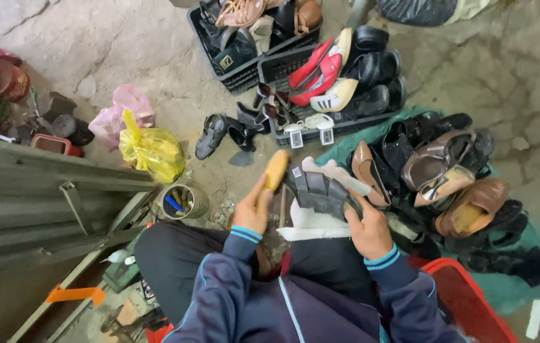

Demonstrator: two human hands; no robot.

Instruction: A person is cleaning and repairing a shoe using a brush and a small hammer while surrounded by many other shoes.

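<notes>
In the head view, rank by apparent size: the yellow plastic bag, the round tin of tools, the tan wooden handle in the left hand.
1. Yellow plastic bag
2. Round tin
3. Tan wooden handle, partly hidden by the left hand, so this place is unsure.

Landmark: black crate (244,73). Just below it, grey strappy sandal (324,190), ochre-yellow brush (276,169). Left of crate: yellow bag (152,152), pink bag (124,108). Right: red-and-white shoe (314,70), tan and brown shoes (467,206). Navy sleeves, light-blue striped cuffs.
</notes>
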